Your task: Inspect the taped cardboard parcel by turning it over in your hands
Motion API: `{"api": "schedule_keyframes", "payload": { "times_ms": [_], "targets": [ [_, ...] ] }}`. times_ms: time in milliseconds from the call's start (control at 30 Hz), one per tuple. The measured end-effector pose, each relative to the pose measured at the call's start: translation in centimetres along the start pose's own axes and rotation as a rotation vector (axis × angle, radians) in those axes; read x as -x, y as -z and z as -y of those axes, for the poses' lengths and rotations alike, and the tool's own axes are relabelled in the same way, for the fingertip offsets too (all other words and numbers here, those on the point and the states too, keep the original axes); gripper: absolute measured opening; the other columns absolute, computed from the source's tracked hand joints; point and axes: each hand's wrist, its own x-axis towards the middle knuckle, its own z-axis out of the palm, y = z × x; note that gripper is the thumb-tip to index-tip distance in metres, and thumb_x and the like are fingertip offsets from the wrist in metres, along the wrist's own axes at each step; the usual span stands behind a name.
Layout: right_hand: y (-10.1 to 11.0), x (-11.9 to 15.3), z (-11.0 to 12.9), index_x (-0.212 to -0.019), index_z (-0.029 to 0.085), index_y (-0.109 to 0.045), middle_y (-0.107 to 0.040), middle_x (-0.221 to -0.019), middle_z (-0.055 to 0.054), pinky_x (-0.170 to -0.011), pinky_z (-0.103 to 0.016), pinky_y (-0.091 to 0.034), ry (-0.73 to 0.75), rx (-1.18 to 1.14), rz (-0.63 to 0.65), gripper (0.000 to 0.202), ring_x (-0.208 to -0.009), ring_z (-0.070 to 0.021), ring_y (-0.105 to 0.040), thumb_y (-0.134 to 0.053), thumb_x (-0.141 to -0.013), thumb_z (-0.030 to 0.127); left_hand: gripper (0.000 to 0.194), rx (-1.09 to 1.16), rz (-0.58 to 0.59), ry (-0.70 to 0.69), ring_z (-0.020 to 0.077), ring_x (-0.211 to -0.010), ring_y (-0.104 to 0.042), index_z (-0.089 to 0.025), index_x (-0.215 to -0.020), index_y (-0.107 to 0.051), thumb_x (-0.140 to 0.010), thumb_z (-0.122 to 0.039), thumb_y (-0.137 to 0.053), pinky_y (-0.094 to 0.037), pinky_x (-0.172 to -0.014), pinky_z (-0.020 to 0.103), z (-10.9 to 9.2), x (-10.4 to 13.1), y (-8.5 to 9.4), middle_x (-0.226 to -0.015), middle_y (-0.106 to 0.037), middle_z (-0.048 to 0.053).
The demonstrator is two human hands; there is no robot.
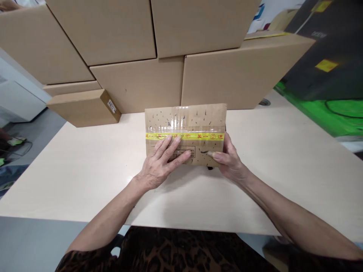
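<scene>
In the middle of the head view is a brown cardboard box [198, 118], speckled with dark marks. A yellow printed tape strip runs across it, with shiny clear tape above. My left hand [161, 158] lies flat on the box's face, fingers stretched out and partly over a printed label. Around the right edge of the box my right hand [231, 156] is closed, thumb on the face and the other fingers mostly hidden behind. A small black thing [210, 168] peeks out below the lower edge; I cannot make out what it is.
Large cardboard boxes [147, 85] are stacked along the back of the pale table [93, 170]. A smaller box [82, 107] with a white label stands at the back left. To the right are a dark case [320, 45] and a green surface [317, 117] with a black cable.
</scene>
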Motion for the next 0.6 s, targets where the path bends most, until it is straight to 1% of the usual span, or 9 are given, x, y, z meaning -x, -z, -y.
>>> {"api": "schedule_keyframes", "payload": {
  "times_ms": [67,200,267,333,400,433,467,533,600],
  "targets": [
    [-0.1,0.0,0.0,-0.127,0.04,-0.063,-0.075,-0.137,0.0,-0.116,-0.062,-0.056,-0.007,-0.011,-0.011,0.072,-0.136,-0.0359,-0.068,-0.099,-0.065,0.041,0.083,0.036,-0.001,0.0,0.0299,-0.173,-0.021,-0.024,-0.175,-0.031,-0.102,0.002,-0.058,-0.037,-0.138,0.049,-0.2,-0.2,0.1,-0.187,-0.013,0.01],
    [-0.1,0.1,-0.1,-0.128,0.041,-0.064,-0.076,-0.135,0.0,-0.116,-0.061,-0.056,-0.008,-0.01,-0.018,0.071,-0.134,-0.0347,-0.069,-0.099,-0.066,0.04,0.082,0.136,-0.055,-0.034,0.0249,-0.169,-0.035,-0.025,-0.174,-0.033,-0.102,0.002,-0.059,-0.043,-0.135,0.043,-0.3,-0.5,0.1,-0.186,-0.02,0.01],
    [0.0,0.1,-0.1,-0.131,0.042,-0.065,-0.077,-0.131,0.0,-0.114,-0.062,-0.056,0.001,-0.017,-0.023,0.073,-0.13,-0.0347,-0.071,-0.099,-0.066,0.041,0.082,0.16,-0.114,-0.047,0.024,-0.17,-0.034,-0.029,-0.174,-0.035,-0.102,-0.008,-0.068,-0.038,-0.138,0.044,0.0,-0.4,0.4,-0.186,-0.021,0.006],
    [0.1,0.1,0.0,-0.135,0.042,-0.065,-0.078,-0.127,0.0,-0.113,-0.062,-0.057,0.013,-0.033,-0.038,0.078,-0.124,-0.0346,-0.073,-0.099,-0.065,0.042,0.091,0.182,-0.196,0.041,0.0285,-0.174,-0.02,-0.038,-0.174,-0.031,-0.098,-0.029,-0.08,-0.022,-0.144,0.053,0.7,-0.1,0.8,-0.188,-0.017,0.0],
    [0.2,0.1,0.0,-0.136,0.042,-0.066,-0.079,-0.123,0.0,-0.113,-0.063,-0.057,0.027,-0.048,-0.04,0.078,-0.119,-0.0345,-0.075,-0.099,-0.065,0.043,0.111,0.283,-0.28,0.27,0.0374,-0.175,-0.001,-0.045,-0.176,-0.019,-0.089,-0.05,-0.087,-0.004,-0.143,0.067,1.6,0.2,1.3,-0.19,-0.01,-0.004],
    [0.2,0.2,0.0,-0.135,0.042,-0.067,-0.08,-0.123,0.0,-0.112,-0.063,-0.058,0.036,-0.054,-0.028,0.076,-0.118,-0.0347,-0.076,-0.099,-0.066,0.043,0.117,0.369,-0.303,0.417,0.0402,-0.175,0.005,-0.045,-0.177,-0.016,-0.086,-0.057,-0.089,-0.001,-0.142,0.07,2.0,0.3,1.6,-0.19,-0.007,-0.003],
    [0.2,0.2,0.0,-0.135,0.041,-0.068,-0.08,-0.123,-0.001,-0.111,-0.064,-0.058,0.046,-0.059,-0.007,0.074,-0.118,-0.0351,-0.076,-0.099,-0.067,0.042,0.117,0.5,-0.316,0.574,0.0415,-0.175,0.004,-0.043,-0.177,-0.019,-0.084,-0.061,-0.088,-0.003,-0.142,0.07,2.3,0.3,1.9,-0.19,-0.009,-0.002],
    [0.2,0.3,0.0,-0.136,0.041,-0.067,-0.08,-0.127,-0.002,-0.11,-0.065,-0.059,0.064,-0.063,0.044,0.073,-0.121,-0.0364,-0.076,-0.098,-0.07,0.041,0.106,0.891,-0.254,0.879,0.0436,-0.174,-0.016,-0.035,-0.173,-0.033,-0.086,-0.068,-0.083,-0.019,-0.141,0.068,2.7,0.1,2.3,-0.187,-0.027,0.006],
    [0.3,0.4,-0.1,-0.141,0.042,-0.064,-0.078,-0.134,-0.003,-0.111,-0.065,-0.06,0.072,-0.051,0.075,0.077,-0.128,-0.0375,-0.074,-0.097,-0.071,0.04,0.099,1.278,-0.125,1.11,0.0467,-0.162,-0.045,-0.026,-0.164,-0.05,-0.083,-0.073,-0.081,-0.04,-0.132,0.067,2.7,-0.5,2.6,-0.172,-0.053,0.015]
  ]
}}
